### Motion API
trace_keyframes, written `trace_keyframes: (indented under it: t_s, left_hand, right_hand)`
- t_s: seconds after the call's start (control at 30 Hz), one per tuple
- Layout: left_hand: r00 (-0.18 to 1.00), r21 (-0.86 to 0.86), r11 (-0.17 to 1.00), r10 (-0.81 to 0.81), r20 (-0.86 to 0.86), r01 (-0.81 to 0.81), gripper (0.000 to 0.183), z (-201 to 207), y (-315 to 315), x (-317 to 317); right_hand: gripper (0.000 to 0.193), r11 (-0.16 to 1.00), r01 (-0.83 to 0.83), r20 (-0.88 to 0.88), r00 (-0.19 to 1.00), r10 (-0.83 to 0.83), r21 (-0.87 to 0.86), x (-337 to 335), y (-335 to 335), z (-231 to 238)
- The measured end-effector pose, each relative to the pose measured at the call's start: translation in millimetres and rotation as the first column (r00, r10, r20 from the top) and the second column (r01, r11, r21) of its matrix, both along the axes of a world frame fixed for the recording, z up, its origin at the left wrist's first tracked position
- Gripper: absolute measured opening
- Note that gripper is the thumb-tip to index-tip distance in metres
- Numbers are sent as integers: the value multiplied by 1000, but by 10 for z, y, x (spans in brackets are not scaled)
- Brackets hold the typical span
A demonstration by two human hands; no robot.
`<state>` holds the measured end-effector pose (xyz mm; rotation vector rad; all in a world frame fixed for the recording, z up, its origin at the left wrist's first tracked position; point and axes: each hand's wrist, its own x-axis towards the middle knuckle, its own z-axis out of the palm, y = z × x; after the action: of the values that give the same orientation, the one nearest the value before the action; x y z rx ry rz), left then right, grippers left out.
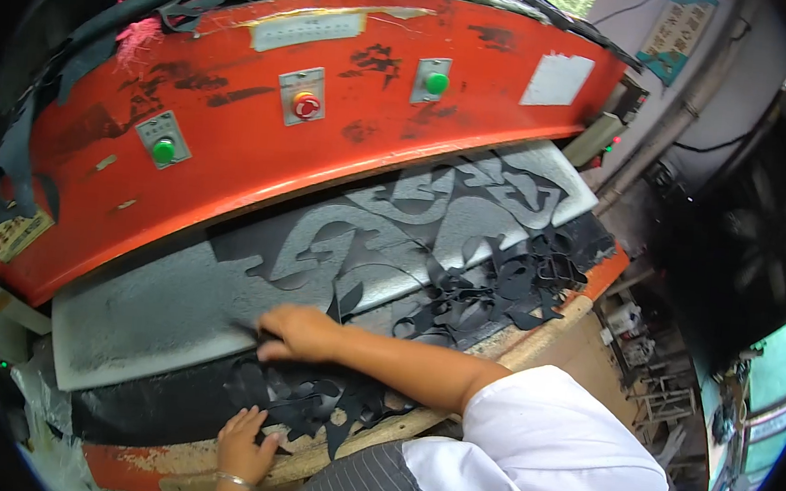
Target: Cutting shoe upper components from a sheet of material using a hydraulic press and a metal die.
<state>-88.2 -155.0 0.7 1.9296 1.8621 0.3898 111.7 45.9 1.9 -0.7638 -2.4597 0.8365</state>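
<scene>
My right hand (pixel 299 333) is curled closed over the front edge of a pale grey cutting board (pixel 137 335). Something thin and dark shows at its fingertips, too blurred to name. Palm down, my left hand (pixel 246 445) lies with fingers stretched out at the machine's near edge, touching or just beside black scraps (pixel 305 399). On the middle and right of the board lies a dark cut-out sheet (pixel 384 235) with curved openings. More black scraps (pixel 473 295) are heaped along the board's front right.
A red machine beam (pixel 224 151) spans above the board, carrying two green buttons (pixel 437 84) and a red stop button (pixel 305 105). A wooden rail (pixel 544 335) runs along the near edge. Clear plastic film (pixel 47 412) hangs at the left; a dark fan (pixel 768 232) stands right.
</scene>
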Motion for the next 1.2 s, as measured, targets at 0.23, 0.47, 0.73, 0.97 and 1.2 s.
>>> trace_keyframes:
  t_s: [0.23,0.47,0.73,0.97,1.2]
  left_hand:
    - [950,68,997,10,312,-33,30,162,768,-83]
    - [907,333,882,-396,143,333,44,219,1366,799]
    - [838,-91,839,-542,-66,536,60,-10,888,1355]
    - [996,-414,906,-91,23,92,41,393,378,454]
    - [818,13,866,467,337,-500,27,-161,1024,-286]
  right_hand:
    - [53,937,307,-19,949,-314,-167,1346,-393,-77]
    - [52,487,845,-85,480,-873,-222,3251,199,-45]
    - [52,42,968,201,-9,-980,246,5008,625,-358]
    - [67,292,872,557,28,-830,392,5140,543,-28]
    - [47,526,832,141,507,-850,179,4756,1574,159]
